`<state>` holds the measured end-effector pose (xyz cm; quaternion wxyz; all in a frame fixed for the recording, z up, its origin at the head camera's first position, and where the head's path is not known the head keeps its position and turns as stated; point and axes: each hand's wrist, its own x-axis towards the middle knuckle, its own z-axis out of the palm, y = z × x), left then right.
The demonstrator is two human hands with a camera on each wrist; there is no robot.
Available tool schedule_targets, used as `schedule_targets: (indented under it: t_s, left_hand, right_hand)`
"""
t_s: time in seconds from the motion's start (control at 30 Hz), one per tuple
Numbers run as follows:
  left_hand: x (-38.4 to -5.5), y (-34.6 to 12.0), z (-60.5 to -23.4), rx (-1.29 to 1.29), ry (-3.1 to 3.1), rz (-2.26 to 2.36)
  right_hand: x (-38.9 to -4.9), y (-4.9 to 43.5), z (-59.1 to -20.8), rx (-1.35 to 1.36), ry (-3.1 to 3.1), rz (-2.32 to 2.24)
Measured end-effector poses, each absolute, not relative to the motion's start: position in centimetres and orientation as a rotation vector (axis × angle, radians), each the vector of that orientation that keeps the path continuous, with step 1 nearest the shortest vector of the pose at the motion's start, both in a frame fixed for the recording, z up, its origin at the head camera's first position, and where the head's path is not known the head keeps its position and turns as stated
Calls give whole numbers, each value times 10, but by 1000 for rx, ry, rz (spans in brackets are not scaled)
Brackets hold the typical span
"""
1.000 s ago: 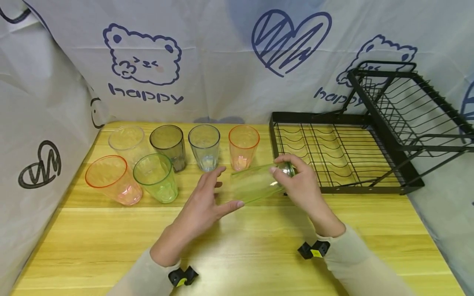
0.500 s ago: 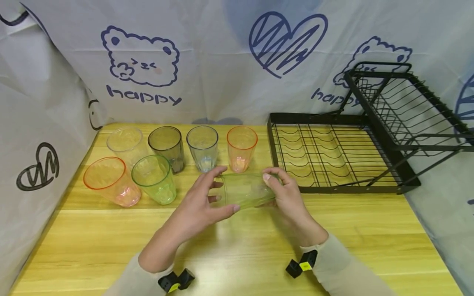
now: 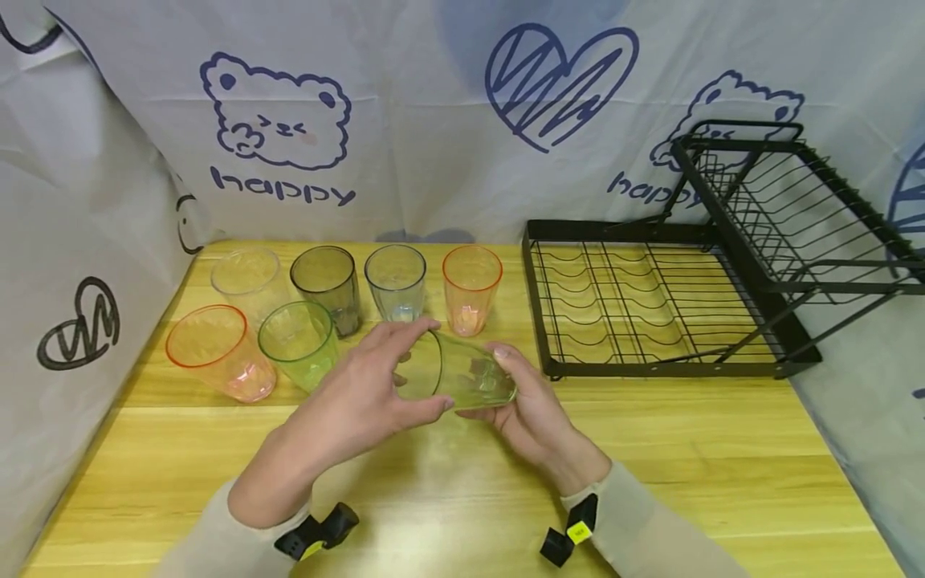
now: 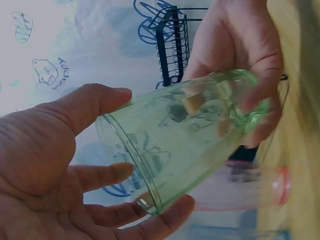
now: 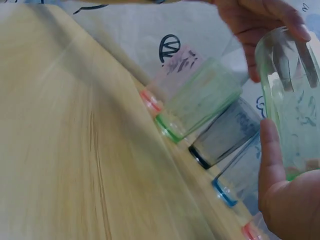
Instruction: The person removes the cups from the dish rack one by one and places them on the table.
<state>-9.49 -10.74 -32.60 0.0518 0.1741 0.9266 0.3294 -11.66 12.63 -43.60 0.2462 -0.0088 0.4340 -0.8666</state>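
A see-through green tumbler (image 3: 473, 373) is held on its side above the table, its mouth to the left. My right hand (image 3: 535, 417) grips it around the base, thumb on the upper side and fingers beneath. At the rim, my left hand (image 3: 354, 393) spans the mouth; in the left wrist view its thumb (image 4: 107, 97) lies on one edge and its fingertips reach the opposite edge. Behind the hands stand an orange-rimmed tumbler (image 3: 471, 293) and a blue-rimmed one (image 3: 395, 281). A second green tumbler (image 3: 296, 337) is partly hidden by the left hand.
At the left stand a dark grey tumbler (image 3: 325, 281), a colourless one (image 3: 246, 277) and a red-rimmed one (image 3: 220, 353). A black wire dish rack (image 3: 636, 369) with a raised upper tier (image 3: 809, 209) occupies the right. A printed cloth (image 3: 426, 152) hangs behind the wooden table (image 3: 462, 506).
The green tumbler has moved left, away from the rack, with my right hand, and its mouth has turned more toward the head view. My left hand has come around its rim.
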Motion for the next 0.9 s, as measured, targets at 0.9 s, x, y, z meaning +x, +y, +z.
schedule_targets:
  t_s: [0.9]
  left_hand:
    - [-134,-113,-307,533,2922,471]
  right_hand:
    - [-113,136,-450,57,1895,-2038]
